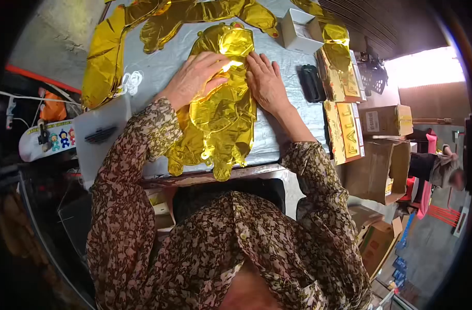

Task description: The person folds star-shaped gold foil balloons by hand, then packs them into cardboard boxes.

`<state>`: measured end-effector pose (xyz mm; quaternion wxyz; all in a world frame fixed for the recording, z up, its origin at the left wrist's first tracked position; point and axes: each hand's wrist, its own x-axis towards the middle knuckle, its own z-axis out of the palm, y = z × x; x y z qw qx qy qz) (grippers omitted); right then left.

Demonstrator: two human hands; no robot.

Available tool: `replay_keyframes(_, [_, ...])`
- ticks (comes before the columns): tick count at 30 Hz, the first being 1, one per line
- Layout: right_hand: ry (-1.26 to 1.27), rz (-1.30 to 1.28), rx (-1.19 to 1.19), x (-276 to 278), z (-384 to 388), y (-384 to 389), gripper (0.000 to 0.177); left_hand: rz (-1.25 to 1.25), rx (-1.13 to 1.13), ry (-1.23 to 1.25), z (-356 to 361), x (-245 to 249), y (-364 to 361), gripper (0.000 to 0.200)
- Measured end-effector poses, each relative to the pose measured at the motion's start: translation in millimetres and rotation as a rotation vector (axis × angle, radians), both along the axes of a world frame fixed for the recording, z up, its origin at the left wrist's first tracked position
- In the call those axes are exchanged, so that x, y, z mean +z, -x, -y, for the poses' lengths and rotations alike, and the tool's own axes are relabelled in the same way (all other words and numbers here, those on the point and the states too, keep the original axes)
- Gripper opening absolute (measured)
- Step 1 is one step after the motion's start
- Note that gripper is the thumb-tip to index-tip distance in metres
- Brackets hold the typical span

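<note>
Pressing one balloon (223,111), two hands (193,77) (267,82), seemingly flat

Both hands, left hand (194,77) and right hand (267,82), press flat on a gold foil balloon (223,121) on the table (158,67).

Glossy gold foil balloon (223,111) on a dull silvery desk (158,67)
Wrinkles and mirrors light all over; matt brown cardboard box (383,121) nearby.

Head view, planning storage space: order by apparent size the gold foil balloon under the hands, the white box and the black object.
1. gold foil balloon, clearly largest.
2-3. white box and black object look alike; the box lies farther off, so unranked.
</note>
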<state>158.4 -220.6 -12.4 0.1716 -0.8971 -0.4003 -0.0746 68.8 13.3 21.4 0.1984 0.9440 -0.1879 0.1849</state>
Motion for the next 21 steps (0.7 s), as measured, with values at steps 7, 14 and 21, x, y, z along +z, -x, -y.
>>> replay_keyframes(7, [-0.034, -0.003, -0.005, 2, -2, 3, 0.050, -0.085, -0.024, -0.036, -5, -10, -2, 0.044])
replay_keyframes(14, [-0.010, -0.010, -0.005, 3, -2, 5, 0.051, -0.031, -0.004, -0.079, 4, 7, -23, 0.048])
replay_keyframes(21, [0.019, 0.012, -0.025, 4, -4, 6, 0.050, 0.055, -0.036, -0.268, 8, -9, -58, 0.056])
